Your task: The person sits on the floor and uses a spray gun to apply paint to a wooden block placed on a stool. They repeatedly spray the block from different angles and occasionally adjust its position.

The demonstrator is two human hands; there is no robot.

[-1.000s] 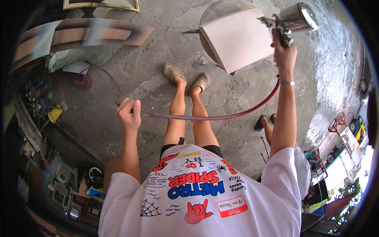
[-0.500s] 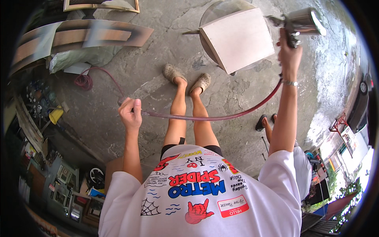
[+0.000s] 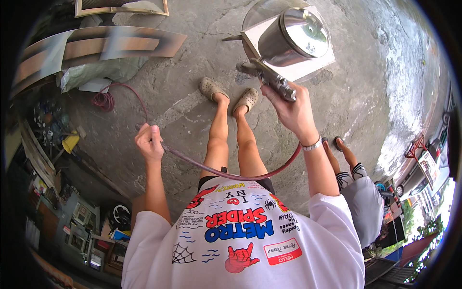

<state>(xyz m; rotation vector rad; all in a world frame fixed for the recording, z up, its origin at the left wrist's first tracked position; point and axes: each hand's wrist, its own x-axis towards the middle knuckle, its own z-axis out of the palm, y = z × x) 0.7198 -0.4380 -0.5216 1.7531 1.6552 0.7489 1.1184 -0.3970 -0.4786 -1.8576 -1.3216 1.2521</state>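
My right hand (image 3: 292, 108) is wrapped round the grip of a metal spray gun (image 3: 272, 79), whose shiny silver cup (image 3: 276, 45) stands out above it. The gun hangs over a white square board (image 3: 308, 71) and hides most of it. The board rests on a round stand (image 3: 254, 19). From the gun a dark red hose (image 3: 231, 176) sags across in front of my legs to my left hand (image 3: 150, 141), which is closed round it. Past that hand the hose runs on to a loose coil (image 3: 103, 100) on the concrete floor.
Long panels (image 3: 110, 43) with brown and grey bands lie at the far left, near a wooden frame (image 3: 122, 8). A yellow bucket (image 3: 70, 141) and shelving with clutter line the left side. Another person (image 3: 361, 202) in grey is at the right. A parked car (image 3: 414, 180) stands beyond.
My right hand has swung the spray gun left and nearer, from beyond the board's right edge to over the board. The hose sags lower. My left hand has shifted slightly left and down.
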